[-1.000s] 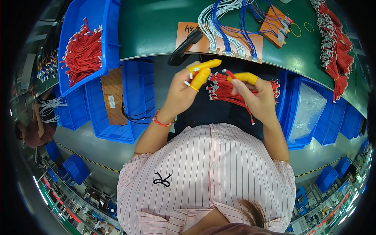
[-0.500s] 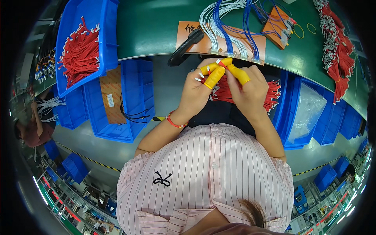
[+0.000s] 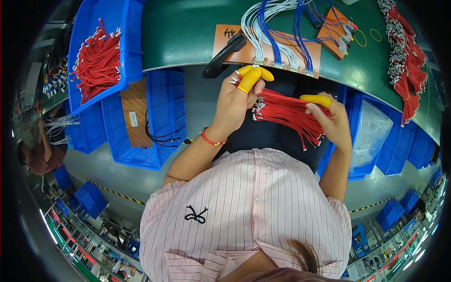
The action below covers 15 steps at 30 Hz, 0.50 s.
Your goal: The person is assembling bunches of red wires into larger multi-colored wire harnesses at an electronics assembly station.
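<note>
A bundle of red wires (image 3: 291, 115) with white connectors at its ends stretches over my lap, below the table edge. My left hand (image 3: 235, 105), in yellow finger cots, is closed at the bundle's left end. White connector tips poke out between its fingers, and red shows by its thumb. How many wires it grips is hidden. At the bundle's right end is my right hand (image 3: 336, 124), its yellow-capped finger on top of the wires and its thumb pressed against them. Some loose wire ends hang below that hand.
A green table (image 3: 183, 33) holds an orange board (image 3: 230, 47) with white and blue cables, a black handle-like clamp (image 3: 225, 56) and an orange block (image 3: 331, 40). Left stands a blue bin (image 3: 131, 42) of red wires; right lie more red wires (image 3: 401, 61). Blue bins (image 3: 159, 117) flank me below.
My right hand has left my left hand's fingertips and moved right and down onto the bundle's right end. The bundle's right end has shifted and its wires spread downward. My left hand stays nearly in place.
</note>
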Motion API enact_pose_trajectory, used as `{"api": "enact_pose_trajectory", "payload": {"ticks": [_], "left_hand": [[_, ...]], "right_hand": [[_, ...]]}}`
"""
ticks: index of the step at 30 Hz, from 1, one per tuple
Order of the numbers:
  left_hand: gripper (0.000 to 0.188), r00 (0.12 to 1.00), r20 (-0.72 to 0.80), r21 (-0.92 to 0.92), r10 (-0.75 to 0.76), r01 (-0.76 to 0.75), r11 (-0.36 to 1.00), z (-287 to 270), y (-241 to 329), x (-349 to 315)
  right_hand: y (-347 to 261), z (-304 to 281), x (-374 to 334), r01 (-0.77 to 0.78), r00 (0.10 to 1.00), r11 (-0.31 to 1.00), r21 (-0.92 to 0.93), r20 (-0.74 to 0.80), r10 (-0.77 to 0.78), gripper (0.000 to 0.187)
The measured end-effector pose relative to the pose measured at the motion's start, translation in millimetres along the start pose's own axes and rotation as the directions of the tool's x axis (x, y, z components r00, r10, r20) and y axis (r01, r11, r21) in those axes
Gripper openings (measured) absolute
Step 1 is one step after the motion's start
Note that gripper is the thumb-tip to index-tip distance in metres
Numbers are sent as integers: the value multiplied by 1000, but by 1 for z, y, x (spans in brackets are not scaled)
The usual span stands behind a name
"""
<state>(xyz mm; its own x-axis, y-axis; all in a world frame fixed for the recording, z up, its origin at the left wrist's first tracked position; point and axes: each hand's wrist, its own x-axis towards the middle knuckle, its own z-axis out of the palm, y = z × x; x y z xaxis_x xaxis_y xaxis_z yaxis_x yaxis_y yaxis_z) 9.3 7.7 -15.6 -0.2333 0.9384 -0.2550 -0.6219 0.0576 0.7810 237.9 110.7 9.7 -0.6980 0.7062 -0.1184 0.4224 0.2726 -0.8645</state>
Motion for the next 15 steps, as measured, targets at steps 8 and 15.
{"api": "enact_pose_trajectory", "payload": {"ticks": [8, 15], "left_hand": [[27, 999, -51, 64, -3, 7, 998, 4, 4, 3], [23, 999, -44, 26, -26, 27, 999, 0, 4, 4]], "right_hand": [[22, 0, -16, 29, 982, 581, 813, -132, 136, 15], [10, 36, -1, -173, 981, 260, 950, 144, 129, 22]]}}
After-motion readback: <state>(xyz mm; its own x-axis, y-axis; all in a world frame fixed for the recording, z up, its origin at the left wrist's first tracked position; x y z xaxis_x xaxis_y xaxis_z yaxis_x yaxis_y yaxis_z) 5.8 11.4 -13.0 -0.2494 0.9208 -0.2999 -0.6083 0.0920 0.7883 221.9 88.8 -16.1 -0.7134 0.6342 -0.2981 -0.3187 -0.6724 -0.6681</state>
